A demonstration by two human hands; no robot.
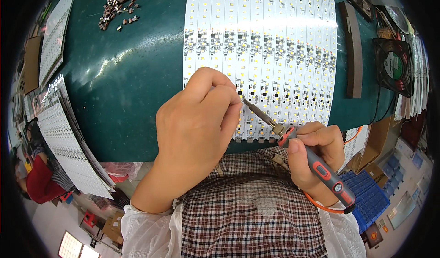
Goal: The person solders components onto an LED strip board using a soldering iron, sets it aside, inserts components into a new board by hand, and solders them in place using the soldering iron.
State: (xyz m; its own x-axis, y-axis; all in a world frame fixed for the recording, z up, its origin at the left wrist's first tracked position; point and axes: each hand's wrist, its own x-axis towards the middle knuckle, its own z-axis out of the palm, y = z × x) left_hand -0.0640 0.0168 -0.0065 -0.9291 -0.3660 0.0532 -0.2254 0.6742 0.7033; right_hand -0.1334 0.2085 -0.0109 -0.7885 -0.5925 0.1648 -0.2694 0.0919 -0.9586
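The left hand [192, 116], back upward, bends its fingers [220, 95]; the right hand [327, 152] curls in a grip.

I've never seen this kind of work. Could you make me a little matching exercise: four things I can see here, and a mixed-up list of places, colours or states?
Things:
1. Soldering iron
2. Heap of small metallic parts
3. Square fan
4. Sheet of circuit strips

Descriptions:
A. Dark, with a round green centre
B. White, dotted with small yellowish squares
C. At the upper left of the picture
D. Held in the right-hand fingers

Pairs: 1-D, 2-C, 3-A, 4-B
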